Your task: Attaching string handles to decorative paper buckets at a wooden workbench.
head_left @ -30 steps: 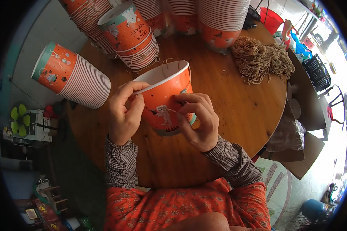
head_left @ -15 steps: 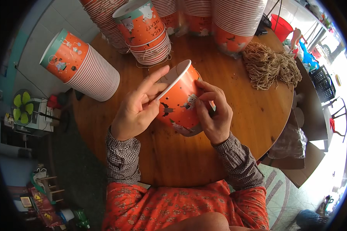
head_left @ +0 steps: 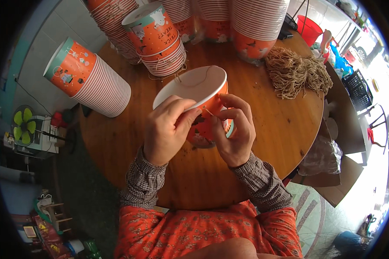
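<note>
An orange paper bucket (head_left: pixel 175 91) with a white inside is tilted above the table in front of me, its mouth toward the far left. A thin beige cord (head_left: pixel 208 112) comes out through the near wall just under the rim, and more of it loops inside and over the far rim. My left hand (head_left: pixel 167 129) is closed on the near rim, thumb outside, other fingertips hidden behind it. At the outer wall, thumb and forefinger of my right hand (head_left: pixel 234 128) pinch the cord's short end, while the other fingers rest against the bucket.
A leaning stack of buckets (head_left: pixel 93 82) stands on the round wooden table (head_left: pixel 263 142) at left. Corded buckets (head_left: pixel 153 36) and wrapped stacks (head_left: pixel 259 26) line the back. A bundle of beige cords (head_left: pixel 296 72) lies at right, beyond it an open cardboard box (head_left: pixel 343 172).
The bucket has turned so its mouth shows wider. My left hand has moved right along the rim to the hole, and the cord end now shows outside, between my right fingertips.
</note>
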Action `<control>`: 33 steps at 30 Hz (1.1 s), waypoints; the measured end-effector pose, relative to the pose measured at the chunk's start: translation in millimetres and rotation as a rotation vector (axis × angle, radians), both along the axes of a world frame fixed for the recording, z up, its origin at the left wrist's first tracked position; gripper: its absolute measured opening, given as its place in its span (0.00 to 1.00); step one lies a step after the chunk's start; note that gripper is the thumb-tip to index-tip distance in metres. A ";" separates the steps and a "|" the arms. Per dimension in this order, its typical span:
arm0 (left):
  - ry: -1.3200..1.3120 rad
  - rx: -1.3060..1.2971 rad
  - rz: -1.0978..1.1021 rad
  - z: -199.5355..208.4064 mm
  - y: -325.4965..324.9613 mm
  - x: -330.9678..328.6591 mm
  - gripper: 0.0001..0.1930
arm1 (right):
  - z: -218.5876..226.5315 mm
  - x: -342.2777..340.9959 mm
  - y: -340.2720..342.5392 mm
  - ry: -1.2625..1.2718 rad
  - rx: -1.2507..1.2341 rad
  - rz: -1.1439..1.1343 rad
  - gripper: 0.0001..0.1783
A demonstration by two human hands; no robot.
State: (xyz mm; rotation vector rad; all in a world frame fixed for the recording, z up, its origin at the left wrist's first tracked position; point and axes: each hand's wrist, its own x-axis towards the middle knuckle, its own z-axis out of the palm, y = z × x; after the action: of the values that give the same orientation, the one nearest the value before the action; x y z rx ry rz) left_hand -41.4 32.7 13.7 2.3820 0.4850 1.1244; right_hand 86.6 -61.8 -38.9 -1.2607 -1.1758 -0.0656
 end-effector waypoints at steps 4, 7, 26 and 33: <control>0.061 0.131 0.081 -2.7 -6.1 2.0 0.07 | 0.2 -2.0 -1.5 0.169 -0.014 0.062 0.09; 0.068 0.140 0.092 -5.0 -7.2 4.4 0.08 | -0.3 0.5 -1.1 0.112 -0.005 0.050 0.09; 0.113 0.162 0.038 -5.6 -11.0 5.0 0.08 | -4.0 3.2 0.9 0.053 -0.085 -0.034 0.09; 0.185 -0.173 -0.110 1.5 -9.2 -3.9 0.07 | -1.5 4.2 0.0 -0.053 -0.065 -0.020 0.10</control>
State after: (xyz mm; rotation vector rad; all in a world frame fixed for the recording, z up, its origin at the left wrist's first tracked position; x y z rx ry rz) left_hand -45.3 23.6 15.1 2.3397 0.4851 0.7862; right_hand 90.8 -61.8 -40.4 -1.3350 -1.2190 -0.0770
